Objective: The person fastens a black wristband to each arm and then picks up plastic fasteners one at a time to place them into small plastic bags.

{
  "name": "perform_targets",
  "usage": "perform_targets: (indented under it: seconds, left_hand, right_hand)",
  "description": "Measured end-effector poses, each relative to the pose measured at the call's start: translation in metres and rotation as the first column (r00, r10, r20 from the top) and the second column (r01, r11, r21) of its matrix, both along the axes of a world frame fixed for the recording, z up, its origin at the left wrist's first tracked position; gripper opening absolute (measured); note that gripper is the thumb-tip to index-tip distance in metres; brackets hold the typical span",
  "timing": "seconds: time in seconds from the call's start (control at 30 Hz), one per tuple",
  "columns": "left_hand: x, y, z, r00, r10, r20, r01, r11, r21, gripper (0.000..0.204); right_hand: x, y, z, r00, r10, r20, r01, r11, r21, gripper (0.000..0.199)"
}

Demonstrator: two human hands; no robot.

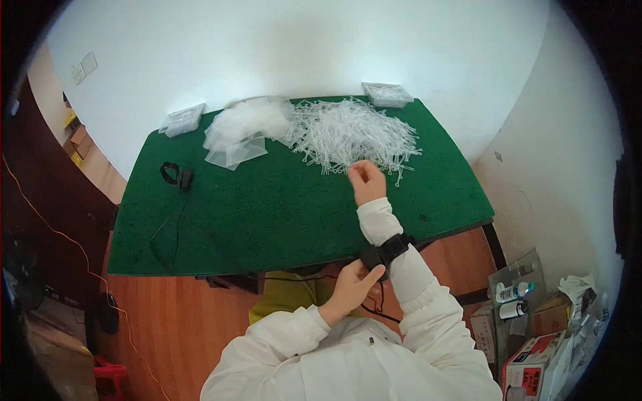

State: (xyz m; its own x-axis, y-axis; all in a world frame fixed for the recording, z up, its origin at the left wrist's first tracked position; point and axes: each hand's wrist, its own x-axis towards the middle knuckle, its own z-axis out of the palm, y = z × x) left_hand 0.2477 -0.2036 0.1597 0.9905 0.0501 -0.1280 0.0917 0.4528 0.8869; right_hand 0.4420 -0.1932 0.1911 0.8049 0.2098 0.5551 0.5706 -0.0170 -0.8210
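My right arm reaches over the green-covered table [261,214], and my right hand [368,182] is curled closed just in front of the pile of clear plastic sticks with small looped ends [351,134]. I see nothing held in its fingers. Around my right wrist, over the white sleeve, sits a black strap with a boxy black device [391,250]. My left hand [354,286] grips the device from below, thumb on its near side. A cable hangs down from there. Left of the sticks lies a heap of clear plastic bags [247,127].
Filled clear packs stand at the table's back left [182,120] and back right [388,94]. A second black strap with a device [177,175] and its cable lie at the left. Boxes [531,364] and a bottle [515,292] are on the right; a red stool [110,377] is lower left.
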Motion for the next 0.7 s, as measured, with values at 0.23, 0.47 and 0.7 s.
perform_targets:
  seconds: [0.23,0.47,0.7]
  left_hand:
    - [0.001,0.006,0.014,0.999,0.050,-0.008,-0.050,0.998,0.031,0.033]
    - [0.003,0.001,-0.009,0.988,0.014,0.155,-0.061,0.950,0.305,0.032]
    - [0.018,0.029,-0.001,0.962,0.167,0.218,-0.186,0.980,0.069,0.027]
  right_hand:
    - [-0.014,0.000,0.010,0.951,0.038,0.308,0.057,0.954,-0.294,0.009]
    - [-0.002,0.005,-0.005,0.994,0.096,0.052,-0.087,0.984,-0.158,0.009]
    - [-0.009,0.000,-0.009,0.752,0.320,-0.576,-0.220,0.946,0.238,0.012]
